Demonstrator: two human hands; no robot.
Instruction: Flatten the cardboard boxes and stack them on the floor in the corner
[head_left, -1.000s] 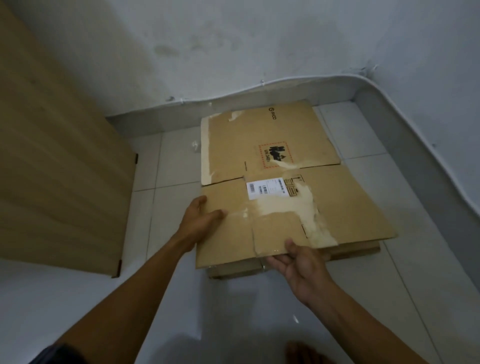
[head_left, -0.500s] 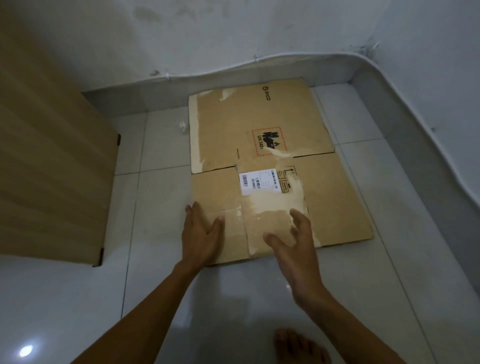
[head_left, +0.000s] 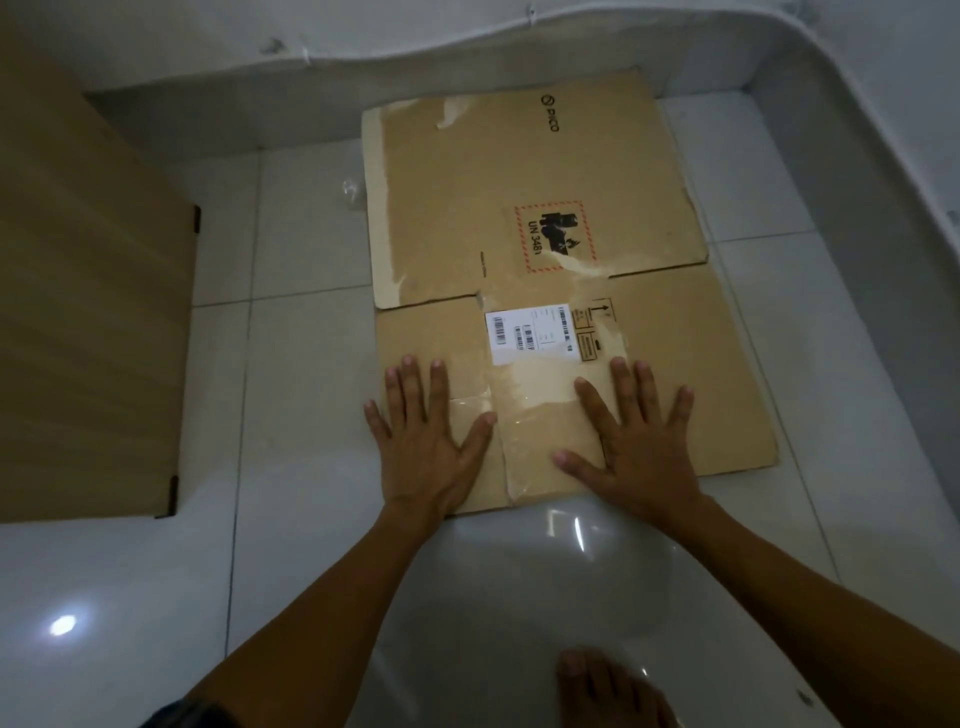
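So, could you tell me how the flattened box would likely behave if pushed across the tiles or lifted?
The box probably slides easily, since the tiles look glossy. Lifted, it likely folds along its flap crease.

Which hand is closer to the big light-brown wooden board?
Left. The left hand presses the flattened brown cardboard box right of the light-brown wooden board; the right hand presses it farther right.

Dim, cool indoor light leaves the scene murky and slightly soft; a bright reflection (head_left: 62, 625) glints on the glossy floor (head_left: 301, 415) at 8 o'clock, fainter streaks near 6, while wide-angle distortion bends the skirting (head_left: 878, 171) at 2 o'clock
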